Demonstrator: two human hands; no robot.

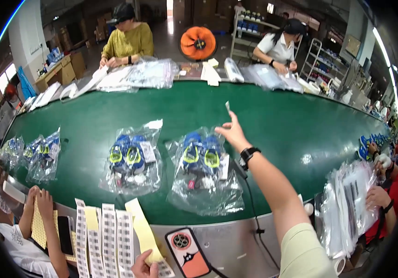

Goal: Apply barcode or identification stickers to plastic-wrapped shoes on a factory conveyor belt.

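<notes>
1. R hand (233, 133) is stretched out over the green conveyor belt (282, 125), wrist in a black watch (248, 153). Thumb + finger are pinched together on a small sticker (227, 106), held up just above the bagged pair of blue shoes (202, 155).
2. L hand (144, 265) is low at the belt's near edge, fingers closed on the yellowish backing strip (143, 229) of a label sheet. More barcode label sheets (108, 236) lie beside it.
3. A 2nd bagged shoe pair (131, 155) lies left of the first, apart from it; more bags (43, 155) sit further left.
4. A phone in an orange case (189, 252) lies on the metal ledge, w/ a cable running from under the R forearm.
5. Judgement: sticker looks about to go on the bag. To do it well, bring it down flat on a smooth bit of plastic, not on a crease, press from one edge across, and keep the sleeve off the bag.
6. Other people's hands work at both sides and across the belt.
</notes>
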